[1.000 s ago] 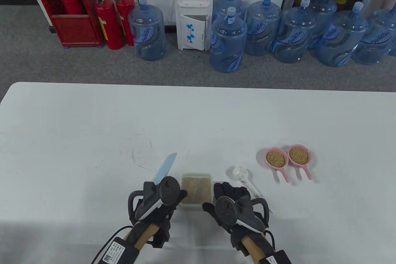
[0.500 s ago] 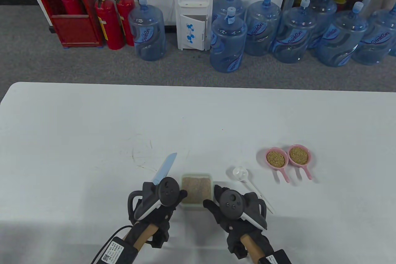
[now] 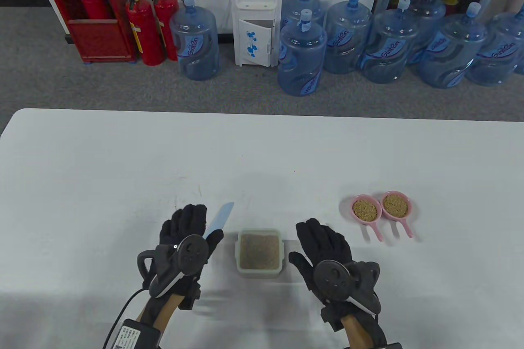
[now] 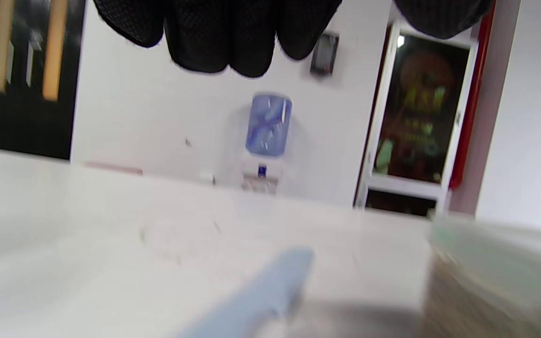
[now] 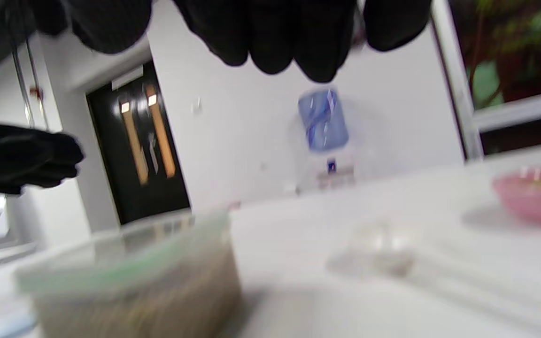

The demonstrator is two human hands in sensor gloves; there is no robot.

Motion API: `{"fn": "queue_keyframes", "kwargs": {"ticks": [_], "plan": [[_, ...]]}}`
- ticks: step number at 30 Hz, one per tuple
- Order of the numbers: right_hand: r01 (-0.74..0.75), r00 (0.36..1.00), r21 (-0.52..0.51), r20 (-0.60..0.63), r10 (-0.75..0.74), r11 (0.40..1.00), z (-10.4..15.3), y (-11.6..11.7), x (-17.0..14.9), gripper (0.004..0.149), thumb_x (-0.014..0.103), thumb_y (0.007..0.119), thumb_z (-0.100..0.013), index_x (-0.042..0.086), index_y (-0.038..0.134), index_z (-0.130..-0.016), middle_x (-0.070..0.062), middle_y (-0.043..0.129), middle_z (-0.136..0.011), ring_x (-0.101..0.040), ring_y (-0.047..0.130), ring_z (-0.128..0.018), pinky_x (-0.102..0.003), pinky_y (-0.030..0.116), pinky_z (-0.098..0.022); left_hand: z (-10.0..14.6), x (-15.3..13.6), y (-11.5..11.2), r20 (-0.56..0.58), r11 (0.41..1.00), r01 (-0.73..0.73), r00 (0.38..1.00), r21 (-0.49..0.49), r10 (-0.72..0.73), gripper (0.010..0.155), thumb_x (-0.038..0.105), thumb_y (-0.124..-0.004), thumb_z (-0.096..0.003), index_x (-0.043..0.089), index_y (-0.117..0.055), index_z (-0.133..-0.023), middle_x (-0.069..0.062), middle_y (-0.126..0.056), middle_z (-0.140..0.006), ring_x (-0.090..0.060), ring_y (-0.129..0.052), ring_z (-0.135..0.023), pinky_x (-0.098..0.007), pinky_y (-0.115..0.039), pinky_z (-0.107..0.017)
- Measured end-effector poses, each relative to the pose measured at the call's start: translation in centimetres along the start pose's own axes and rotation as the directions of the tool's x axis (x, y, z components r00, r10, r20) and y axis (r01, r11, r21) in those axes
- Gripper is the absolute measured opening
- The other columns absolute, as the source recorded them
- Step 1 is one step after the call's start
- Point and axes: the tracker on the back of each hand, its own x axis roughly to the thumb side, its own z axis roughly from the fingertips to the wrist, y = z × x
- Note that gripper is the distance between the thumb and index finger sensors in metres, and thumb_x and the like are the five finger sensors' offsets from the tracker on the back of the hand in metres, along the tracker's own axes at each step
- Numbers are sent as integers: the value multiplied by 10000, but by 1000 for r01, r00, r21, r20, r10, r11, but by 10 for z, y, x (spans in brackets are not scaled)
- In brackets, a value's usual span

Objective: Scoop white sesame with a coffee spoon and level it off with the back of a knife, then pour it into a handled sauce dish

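A clear tub of white sesame (image 3: 259, 251) stands near the table's front edge. A pale blue knife (image 3: 221, 215) lies to its left, blade pointing away; my left hand (image 3: 186, 224) hovers over its handle with fingers spread, gripping nothing. The left wrist view shows the blurred knife blade (image 4: 261, 295) below the fingers (image 4: 223, 42). My right hand (image 3: 323, 240) is spread flat to the right of the tub and hides the spoon in the table view. The clear spoon (image 5: 378, 256) lies on the table under the fingers (image 5: 275, 37). Two pink handled dishes (image 3: 365, 210) hold sesame.
The second pink dish (image 3: 395, 206) touches the first, handles pointing toward me. The white table (image 3: 123, 160) stretches wide behind the objects. Water bottles (image 3: 303, 54), a dispenser and fire extinguishers stand on the floor beyond.
Both hands left the tub's sides and moved apart and forward. The left now hangs over the knife handle, the right over the spoon, fingers straightened.
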Motion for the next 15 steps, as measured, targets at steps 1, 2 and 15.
{"fn": "queue_keyframes", "kwargs": {"ticks": [1,2,15], "plan": [[-8,1000,-57,-9,8,998,2,-4,-2,715,574,585,-583,210,490,-1191,-115,429,-1255,-388,525,-1117,-616,457,-797,0,-5,4,-2,1000,-3,1000,27,3,759,608,-613,-525,242,-455,-1172,-100,-502,-1234,-441,-549,-1153,-603,-525,-810],[-17,1000,-95,-19,15,995,4,-7,-3,720,581,584,-580,219,477,-1193,-109,404,-1260,-386,503,-1124,-615,446,-799,0,-10,8,-5,999,-2,1000,43,2,772,614,-602,-522,256,-411,-1179,-100,-456,-1246,-447,-496,-1164,-607,-505,-815],[-216,952,-87,-238,190,972,8,4,-57,809,662,507,-565,258,249,-1216,-138,143,-1260,-413,225,-1142,-659,286,-774,-13,-58,-13,-106,993,116,987,-14,-117,831,667,-536,-494,306,-232,-1178,-108,-210,-1254,-501,-211,-1128,-629,-379,-820]]}}
